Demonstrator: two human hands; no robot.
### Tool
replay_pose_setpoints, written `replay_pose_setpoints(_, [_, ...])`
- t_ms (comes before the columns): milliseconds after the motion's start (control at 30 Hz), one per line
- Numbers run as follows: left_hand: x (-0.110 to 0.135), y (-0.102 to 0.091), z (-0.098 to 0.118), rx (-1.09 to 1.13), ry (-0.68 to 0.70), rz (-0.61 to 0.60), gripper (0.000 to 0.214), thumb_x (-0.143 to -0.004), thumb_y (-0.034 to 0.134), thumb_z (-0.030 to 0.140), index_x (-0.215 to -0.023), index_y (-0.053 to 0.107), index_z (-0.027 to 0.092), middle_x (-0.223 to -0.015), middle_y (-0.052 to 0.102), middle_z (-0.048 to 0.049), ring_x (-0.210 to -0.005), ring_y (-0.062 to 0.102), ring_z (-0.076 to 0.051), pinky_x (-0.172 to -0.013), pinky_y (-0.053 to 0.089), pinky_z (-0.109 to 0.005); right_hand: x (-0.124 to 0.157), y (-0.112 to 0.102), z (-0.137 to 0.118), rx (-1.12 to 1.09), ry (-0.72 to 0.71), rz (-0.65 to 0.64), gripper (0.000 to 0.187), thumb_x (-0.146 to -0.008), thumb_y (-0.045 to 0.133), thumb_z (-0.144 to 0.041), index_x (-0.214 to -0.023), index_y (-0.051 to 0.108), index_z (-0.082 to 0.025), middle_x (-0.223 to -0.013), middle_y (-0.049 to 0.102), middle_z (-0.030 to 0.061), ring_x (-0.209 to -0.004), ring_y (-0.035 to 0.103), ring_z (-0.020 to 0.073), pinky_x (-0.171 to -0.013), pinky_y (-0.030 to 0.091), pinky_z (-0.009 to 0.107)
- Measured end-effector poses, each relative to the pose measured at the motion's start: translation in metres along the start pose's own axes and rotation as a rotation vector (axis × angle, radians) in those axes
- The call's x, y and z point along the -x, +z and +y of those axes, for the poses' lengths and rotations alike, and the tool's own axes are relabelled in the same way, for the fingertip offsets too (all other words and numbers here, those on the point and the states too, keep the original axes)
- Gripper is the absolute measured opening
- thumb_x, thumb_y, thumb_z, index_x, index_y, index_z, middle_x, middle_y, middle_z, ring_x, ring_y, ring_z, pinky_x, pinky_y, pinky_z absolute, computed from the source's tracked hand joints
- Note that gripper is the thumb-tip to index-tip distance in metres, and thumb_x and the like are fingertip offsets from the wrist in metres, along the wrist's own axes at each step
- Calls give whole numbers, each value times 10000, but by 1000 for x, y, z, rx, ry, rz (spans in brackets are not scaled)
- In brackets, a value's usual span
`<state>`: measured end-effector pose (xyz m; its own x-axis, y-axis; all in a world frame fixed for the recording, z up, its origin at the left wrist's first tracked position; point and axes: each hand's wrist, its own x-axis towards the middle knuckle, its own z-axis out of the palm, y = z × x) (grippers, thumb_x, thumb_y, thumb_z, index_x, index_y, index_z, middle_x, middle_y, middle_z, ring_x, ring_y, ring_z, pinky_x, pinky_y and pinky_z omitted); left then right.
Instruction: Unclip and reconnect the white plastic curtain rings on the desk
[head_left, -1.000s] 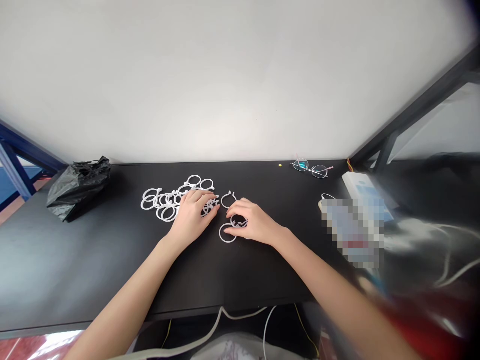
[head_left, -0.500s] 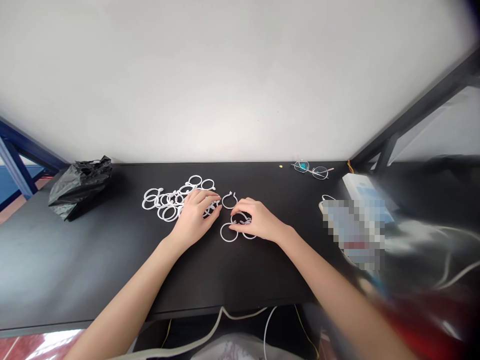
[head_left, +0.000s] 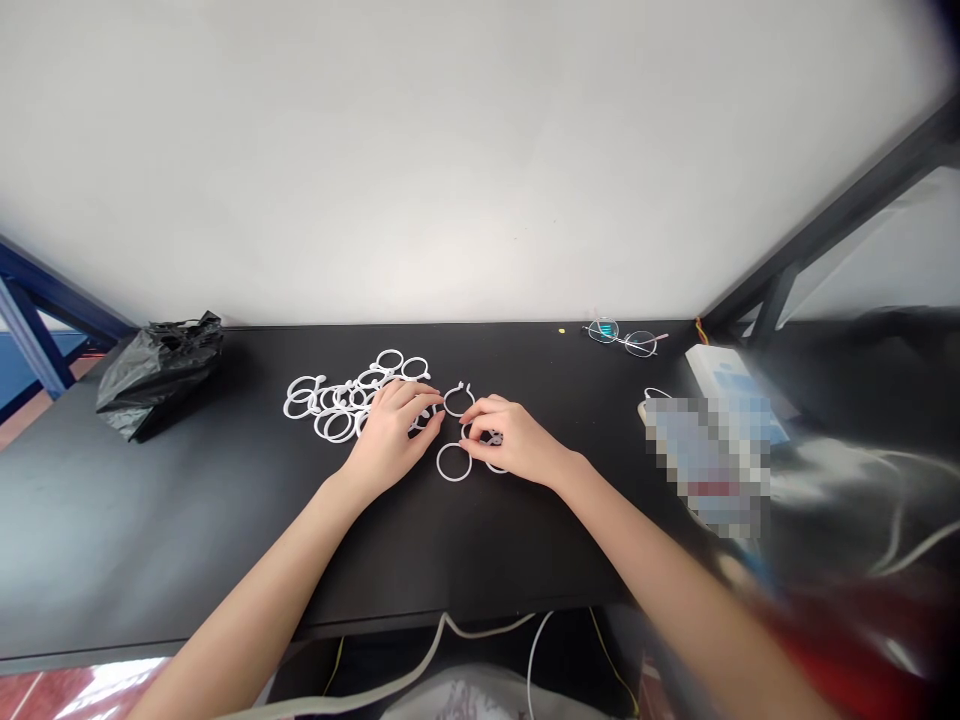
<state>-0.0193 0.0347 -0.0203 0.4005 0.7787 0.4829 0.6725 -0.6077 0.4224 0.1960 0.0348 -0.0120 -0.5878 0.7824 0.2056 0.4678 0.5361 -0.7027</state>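
Note:
My left hand [head_left: 401,420] rests curved over the right side of a pile of white plastic curtain rings [head_left: 337,425]. Its thumb and fingers are apart, and parts of rings show between them. Facing it, my right hand [head_left: 510,435] lies low over a few more rings, with a gap between thumb and fingertips. Its thumb is close to a single round ring [head_left: 454,479]; whether they touch I cannot tell. Between the hands, a little farther back, lies a C-shaped ring [head_left: 448,408] with knobbed ends. The palms hide some of the rings.
A crumpled black plastic bag [head_left: 161,375] sits on the black table [head_left: 225,540] at the left. Thin-framed glasses [head_left: 622,338] lie near the wall. To the right are a white box [head_left: 720,375], a blurred-out phone-like object [head_left: 694,465] and cables.
The single ring by my right thumb has shifted slightly left. My right thumb and fingers have moved a little away from me. My left hand has hardly moved.

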Motion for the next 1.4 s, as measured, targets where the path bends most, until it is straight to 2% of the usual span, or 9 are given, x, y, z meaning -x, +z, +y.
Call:
replay_pose_setpoints(300, [1, 0, 0, 5, 20, -3, 134, -936, 524, 207, -1020, 627, 188, -1040, 662, -69, -965, 573, -220, -928, 428, -426, -2, 1, -6, -114, 13, 139, 242, -805, 662, -158, -584, 568, -179, -906, 708, 42, -811, 634, 172, -786, 494, 329])
replay_pose_setpoints(533, [1, -1, 4, 44, 30, -25, 141, -939, 519, 201, -1026, 628, 184, -1044, 658, -76, -964, 572, -219, -909, 432, -420, -3, -2, -7, -414, 76, 283, 221, -840, 638, -243, -635, 596, -174, -954, 706, 59, -844, 666, 176, -798, 525, 329])
replay_pose_setpoints(700, [1, 2, 11, 124, 72, -43, 151, -930, 538, 198, -1061, 613, 187, -1042, 652, -77, -961, 575, -212, -920, 430, -414, -4, -2, -9, -603, 145, 271, 244, -854, 647, -318, -664, 611, -169, -940, 700, 63, -864, 659, 178, -777, 541, 309])
replay_pose_setpoints(900, [3, 2, 22, 203, 80, -23, 250, -913, 579, 215, -1159, 556, 182, -976, 632, -69, -903, 570, -192, -857, 461, -362, -3, 2, -9, -650, 164, 237, 245, -867, 650, -354, -713, 636, -164, -977, 688, 70, -868, 655, 180, -721, 529, 285])
replay_pose_setpoints(967, [5, 2, 23, 226, 68, -29, 200, -928, 553, 209, -1123, 565, 172, -888, 606, -50, -826, 561, -169, -787, 468, -324, -3, 4, -9, -655, 159, 201, 247, -870, 646, -362, -724, 641, -163, -974, 685, 69, -867, 658, 182, -717, 531, 288])
replay_pose_setpoints(1033, [5, 3, 23, 253, 64, -50, 108, -946, 510, 201, -1001, 596, 166, -800, 574, -31, -740, 536, -149, -716, 457, -295, -3, 7, -9, -643, 165, 165, 252, -865, 651, -374, -730, 648, -161, -963, 682, 66, -843, 656, 178, -713, 535, 292])
replay_pose_setpoints(1133, [6, 2, 22, 352, -28, -92, 146, -944, 514, 230, -864, 618, 166, -722, 581, -16, -667, 531, -132, -672, 451, -275, -3, 8, -9, -647, 184, 146, 276, -857, 657, -394, -716, 645, -157, -943, 681, 60, -798, 654, 168, -715, 545, 302])
replay_pose_setpoints(1300, [0, -4, 21, 736, -377, -234, 224, -879, 631, 367, -797, 662, 161, -681, 655, -11, -617, 598, -126, -621, 473, -243, -3, 5, -9, -720, 212, 169, 239, -851, 668, -401, -817, 661, -165, -839, 689, 43, -785, 678, 173, -687, 556, 284])
replay_pose_setpoints(1400, [-4, -9, 19, 866, -472, -225, 275, -852, 662, 390, -718, 638, 150, -618, 635, 0, -574, 581, -111, -608, 466, -232, -3, 4, -9, -722, 203, 199, 224, -841, 687, -381, -927, 659, -176, -849, 687, 34, -759, 685, 163, -661, 554, 270])
